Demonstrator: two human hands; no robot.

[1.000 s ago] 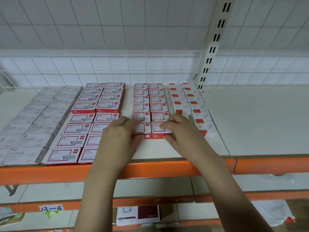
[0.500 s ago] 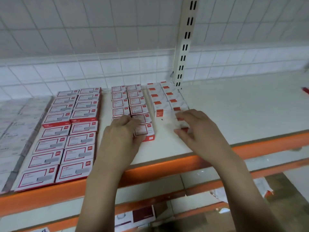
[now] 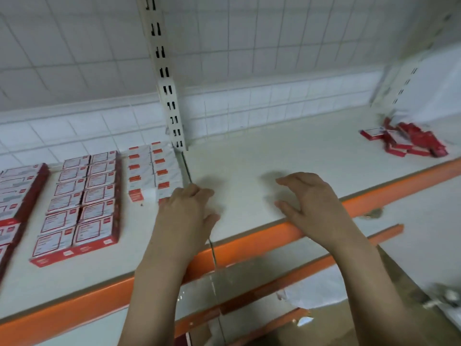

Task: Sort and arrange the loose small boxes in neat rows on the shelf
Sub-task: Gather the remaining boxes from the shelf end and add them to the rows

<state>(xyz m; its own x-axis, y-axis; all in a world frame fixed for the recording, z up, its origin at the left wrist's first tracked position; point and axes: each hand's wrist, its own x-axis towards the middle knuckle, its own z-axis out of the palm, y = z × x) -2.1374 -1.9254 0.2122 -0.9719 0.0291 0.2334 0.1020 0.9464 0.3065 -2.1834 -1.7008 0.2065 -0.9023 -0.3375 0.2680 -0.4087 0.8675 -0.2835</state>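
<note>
Hovering over bare shelf board just behind the orange front rail (image 3: 252, 242), the left hand (image 3: 188, 212) and right hand (image 3: 308, 204) hang loosely curled, holding nothing. Neat rows of small boxes (image 3: 87, 193) sit beside the left hand. A loose pile of red boxes (image 3: 409, 141) lies well apart, far right and deeper back, nearer the right hand.

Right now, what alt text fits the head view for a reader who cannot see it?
Two empty hands, left hand and right hand, hover over a bare stretch of the white shelf. Neat rows of small boxes lie to the left, and a loose pile of red boxes sits far right.
</note>
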